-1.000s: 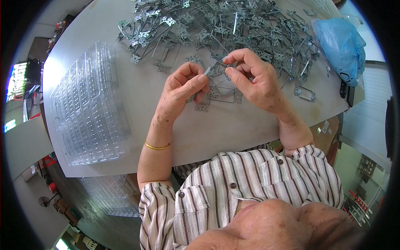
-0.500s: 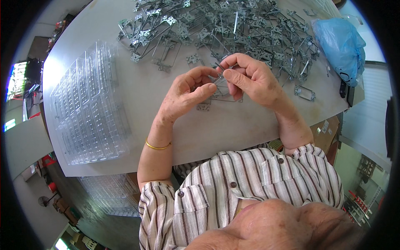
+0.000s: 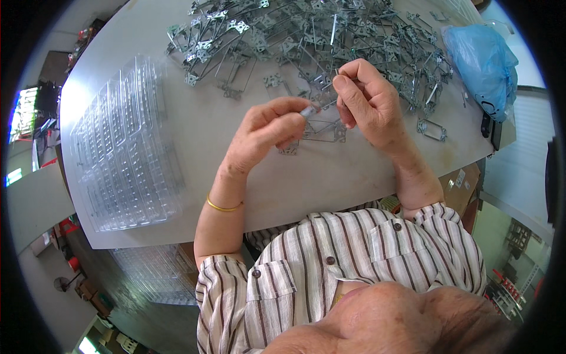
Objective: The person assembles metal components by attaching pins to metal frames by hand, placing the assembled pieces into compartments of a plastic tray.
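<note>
Over the table, my left hand is closed in a pinch on one end of a small metal bracket frame with thin rods. A shiny pale end shows at its fingertips. My right hand pinches thumb to forefinger at the other end of that frame; the exact grip is partly hidden by the fingers. Just below the hands lies another wire-and-plate bracket frame on the table. Beyond them spreads a large tangled pile of similar metal bracket frames.
On the left of the white table lies a stack of clear plastic trays with moulded pockets. A blue plastic bag sits at the far right. One separate bracket frame lies right of my right hand. Below the table's left edge are more clear trays.
My hands have drawn apart. The right hand has moved up and to the right, and more of the held bracket frame shows between them. The left hand's fingers have closed more tightly.
</note>
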The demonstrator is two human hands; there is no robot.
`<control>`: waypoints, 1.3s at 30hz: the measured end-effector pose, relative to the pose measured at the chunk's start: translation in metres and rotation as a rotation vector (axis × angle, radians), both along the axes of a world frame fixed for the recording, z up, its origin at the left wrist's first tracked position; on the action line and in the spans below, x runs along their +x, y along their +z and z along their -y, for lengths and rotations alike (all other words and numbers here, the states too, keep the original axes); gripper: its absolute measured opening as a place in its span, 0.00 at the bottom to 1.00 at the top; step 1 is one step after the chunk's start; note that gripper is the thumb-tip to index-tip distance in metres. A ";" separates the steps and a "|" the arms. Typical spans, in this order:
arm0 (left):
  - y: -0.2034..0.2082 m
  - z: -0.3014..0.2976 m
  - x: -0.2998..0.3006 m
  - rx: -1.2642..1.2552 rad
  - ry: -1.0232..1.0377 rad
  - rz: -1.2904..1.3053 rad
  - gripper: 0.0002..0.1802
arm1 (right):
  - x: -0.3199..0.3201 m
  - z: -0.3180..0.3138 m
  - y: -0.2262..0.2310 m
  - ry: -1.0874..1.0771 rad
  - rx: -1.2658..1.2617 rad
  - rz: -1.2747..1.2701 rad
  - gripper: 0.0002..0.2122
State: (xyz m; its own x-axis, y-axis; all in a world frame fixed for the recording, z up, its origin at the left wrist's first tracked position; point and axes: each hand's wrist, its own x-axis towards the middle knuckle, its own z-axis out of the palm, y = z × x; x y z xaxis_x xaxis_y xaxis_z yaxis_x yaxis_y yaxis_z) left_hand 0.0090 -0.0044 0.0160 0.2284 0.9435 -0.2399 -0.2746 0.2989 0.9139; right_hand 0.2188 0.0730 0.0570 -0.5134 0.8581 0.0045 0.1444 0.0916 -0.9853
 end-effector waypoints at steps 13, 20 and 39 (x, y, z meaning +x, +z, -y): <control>-0.008 -0.007 -0.010 0.058 0.145 0.154 0.31 | -0.002 0.003 -0.006 0.114 0.016 0.135 0.04; -0.005 -0.007 -0.010 0.040 0.091 0.234 0.22 | -0.001 0.002 -0.004 0.119 0.059 0.153 0.05; -0.004 -0.002 -0.008 0.058 -0.002 0.065 0.27 | -0.003 -0.008 -0.002 0.214 -0.534 -0.101 0.16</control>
State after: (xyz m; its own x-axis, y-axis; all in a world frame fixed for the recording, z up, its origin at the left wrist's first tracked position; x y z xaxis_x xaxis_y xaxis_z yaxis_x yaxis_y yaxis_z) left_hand 0.0005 -0.0025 0.0121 0.2438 0.9549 -0.1694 -0.3331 0.2465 0.9101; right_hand 0.2155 0.0810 0.0553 -0.6949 0.6325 -0.3421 0.0804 -0.4045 -0.9110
